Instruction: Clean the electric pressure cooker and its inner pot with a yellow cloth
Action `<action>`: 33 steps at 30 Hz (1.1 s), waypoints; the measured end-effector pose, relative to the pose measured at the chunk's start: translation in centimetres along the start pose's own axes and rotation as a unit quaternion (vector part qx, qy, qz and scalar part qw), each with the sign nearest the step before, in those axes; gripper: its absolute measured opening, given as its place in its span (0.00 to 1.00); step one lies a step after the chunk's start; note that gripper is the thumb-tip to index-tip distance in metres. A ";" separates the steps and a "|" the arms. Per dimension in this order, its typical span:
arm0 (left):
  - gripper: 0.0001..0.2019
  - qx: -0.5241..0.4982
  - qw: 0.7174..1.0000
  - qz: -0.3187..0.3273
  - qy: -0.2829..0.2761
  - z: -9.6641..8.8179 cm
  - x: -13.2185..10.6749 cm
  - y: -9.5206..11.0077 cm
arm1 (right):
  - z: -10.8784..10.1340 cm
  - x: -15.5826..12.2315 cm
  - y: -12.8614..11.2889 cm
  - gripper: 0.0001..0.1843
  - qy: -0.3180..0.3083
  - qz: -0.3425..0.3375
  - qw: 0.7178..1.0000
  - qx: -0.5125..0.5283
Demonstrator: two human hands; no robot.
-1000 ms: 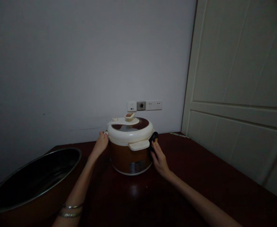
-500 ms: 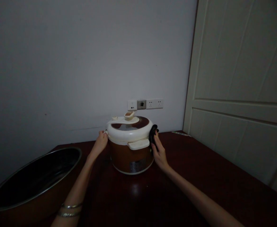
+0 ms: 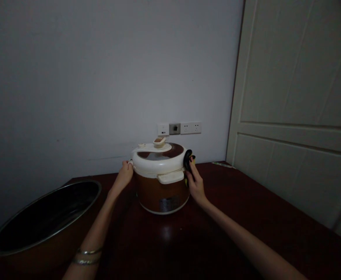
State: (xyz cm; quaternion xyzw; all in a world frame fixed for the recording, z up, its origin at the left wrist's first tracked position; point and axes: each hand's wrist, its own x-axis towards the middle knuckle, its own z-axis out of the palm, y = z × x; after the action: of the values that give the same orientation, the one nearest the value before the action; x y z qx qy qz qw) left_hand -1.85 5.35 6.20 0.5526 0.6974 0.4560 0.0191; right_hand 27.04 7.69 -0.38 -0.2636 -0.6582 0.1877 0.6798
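Observation:
An electric pressure cooker with a brown body and a white lid stands upright on the dark table, its lid on. My left hand is closed at the cooker's left side, fingers gripping the white part near the lid's rim. At the opposite side, my right hand has its fingers around a black, looped thing with yellow parts, held against the lid's edge. What kind of thing this is cannot be made out in the dim light. A white handle juts from the cooker's front.
A large oval inner pot, dark inside with a metal rim, sits at the left by my forearm. Wall sockets are behind the cooker. A pale panelled door borders the dark red table on the right.
My right hand has shifted slightly, and the black thing has turned so that more yellow shows. My left hand and the cooker stay about where they were.

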 end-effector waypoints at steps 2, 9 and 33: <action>0.12 0.001 1.000 0.002 0.000 0.0 -0.1 0.0 | -0.5 1.2 0.7 0.26 0.016 0.041 0.999 0.018; 0.11 0.002 1.000 0.010 0.003 0.0 -0.1 -0.1 | -2.6 1.2 -3.0 0.21 -0.093 -0.051 0.994 0.003; 0.09 0.028 0.999 0.038 -0.012 -0.5 -0.8 0.4 | -3.1 2.2 -7.7 0.19 -0.290 -0.388 0.859 -0.166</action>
State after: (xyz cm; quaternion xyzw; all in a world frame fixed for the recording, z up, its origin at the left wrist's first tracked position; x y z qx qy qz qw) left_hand -1.52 4.38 6.34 0.5843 0.6883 0.4298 -0.0048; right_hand 29.58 2.64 6.04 -0.0296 -0.8957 -0.1349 0.4226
